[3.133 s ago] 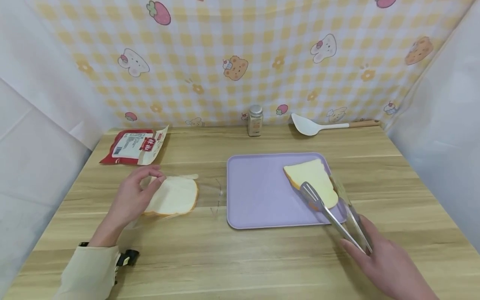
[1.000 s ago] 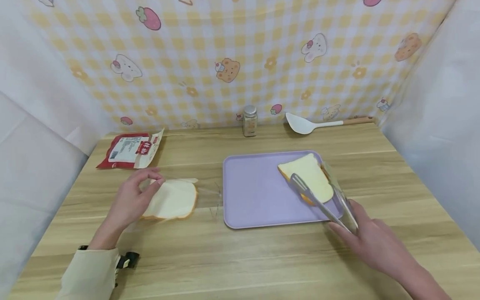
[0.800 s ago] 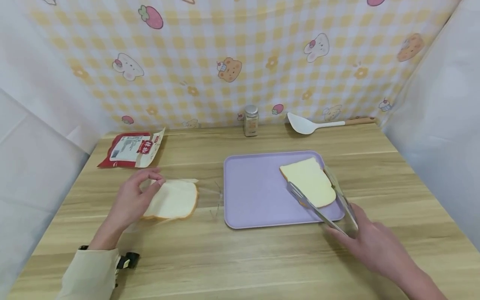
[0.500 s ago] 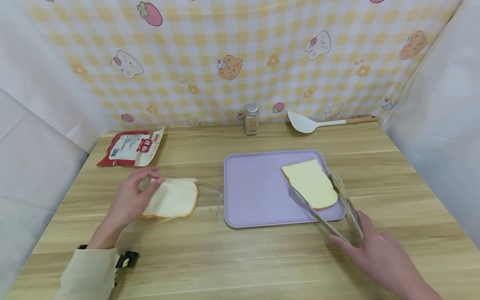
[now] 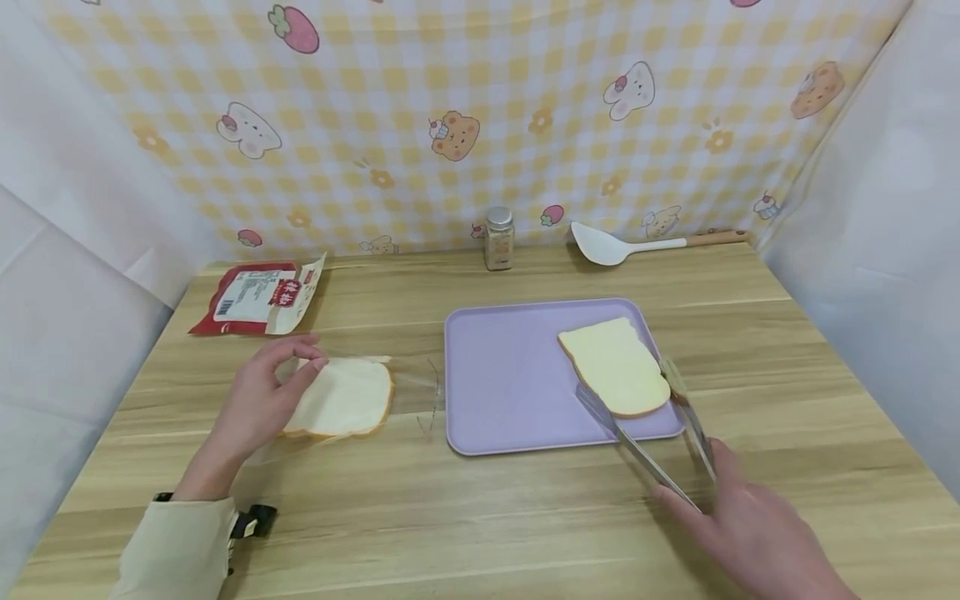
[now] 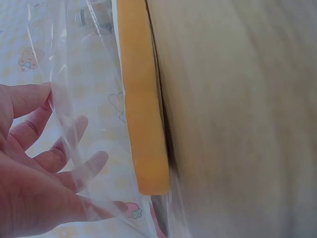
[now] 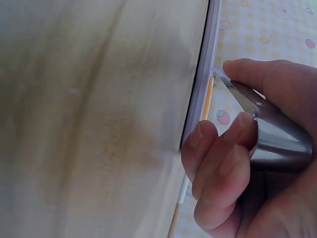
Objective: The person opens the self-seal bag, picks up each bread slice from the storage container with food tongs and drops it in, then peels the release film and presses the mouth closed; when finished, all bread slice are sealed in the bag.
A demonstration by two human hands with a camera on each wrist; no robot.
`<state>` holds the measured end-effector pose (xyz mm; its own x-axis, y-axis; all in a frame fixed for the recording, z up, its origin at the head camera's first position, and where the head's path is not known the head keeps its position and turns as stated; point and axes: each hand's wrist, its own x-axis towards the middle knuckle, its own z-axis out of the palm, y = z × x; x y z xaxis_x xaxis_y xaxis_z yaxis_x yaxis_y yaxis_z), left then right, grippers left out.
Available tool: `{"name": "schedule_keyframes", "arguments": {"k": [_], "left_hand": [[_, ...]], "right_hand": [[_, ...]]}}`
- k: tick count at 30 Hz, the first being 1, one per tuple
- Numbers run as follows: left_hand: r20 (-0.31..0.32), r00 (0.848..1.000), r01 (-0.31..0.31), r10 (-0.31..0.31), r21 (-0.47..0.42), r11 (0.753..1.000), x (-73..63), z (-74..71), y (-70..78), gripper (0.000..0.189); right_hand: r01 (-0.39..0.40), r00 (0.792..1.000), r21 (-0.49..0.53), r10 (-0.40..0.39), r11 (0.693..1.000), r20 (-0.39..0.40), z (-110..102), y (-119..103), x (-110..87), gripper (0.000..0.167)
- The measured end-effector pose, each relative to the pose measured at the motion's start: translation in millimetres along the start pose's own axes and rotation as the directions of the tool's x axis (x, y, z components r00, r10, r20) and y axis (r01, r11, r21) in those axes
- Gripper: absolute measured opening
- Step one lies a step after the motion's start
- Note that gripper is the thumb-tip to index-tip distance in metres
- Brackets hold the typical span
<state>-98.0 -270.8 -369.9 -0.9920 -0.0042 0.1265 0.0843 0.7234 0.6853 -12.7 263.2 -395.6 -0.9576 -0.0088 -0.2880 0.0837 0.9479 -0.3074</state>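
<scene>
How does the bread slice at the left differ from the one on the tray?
The left slice lies in a clear bag; the tray slice is unwrapped on the purple tray. The left slice looks whiter; the tray slice, yellower. Tongs flank the tray slice, not the left slice. Both are orange-crusted.

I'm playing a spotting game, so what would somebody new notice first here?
Probably the yellow-and-white checked cloth with cartoon animals across the back. Next, the rectangular lilac tray on the wood-grain table, where silver metal tongs in the right hand straddle a pale, orange-crusted bread slice. Further left, the left hand pinches a clear plastic bag around another slice.
</scene>
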Motion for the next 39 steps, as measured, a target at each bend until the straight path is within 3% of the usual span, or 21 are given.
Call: {"name": "schedule_keyframes", "arguments": {"k": [12, 21, 39], "left_hand": [[-0.005, 1.0, 0.002, -0.002, 0.004, 1.0, -1.5, 0.0, 2.7, 0.02], [0.004, 1.0, 0.017, -0.017, -0.001, 1.0, -0.3, -0.1, 3.9, 0.022], [0.004, 1.0, 0.009, -0.009, 0.001, 1.0, -0.7, -2.5, 2.0, 0.02]], "right_hand": [[0.085, 0.996, -0.033, -0.086, 0.996, -0.009, -6, 0, 11.6, 0.096], [0.108, 0.994, -0.018, -0.108, 0.994, -0.034, -1, 4, 13.4, 0.086], [0.129, 0.989, 0.043, -0.126, 0.991, -0.071, -4, 9, 8.5, 0.085]]}}
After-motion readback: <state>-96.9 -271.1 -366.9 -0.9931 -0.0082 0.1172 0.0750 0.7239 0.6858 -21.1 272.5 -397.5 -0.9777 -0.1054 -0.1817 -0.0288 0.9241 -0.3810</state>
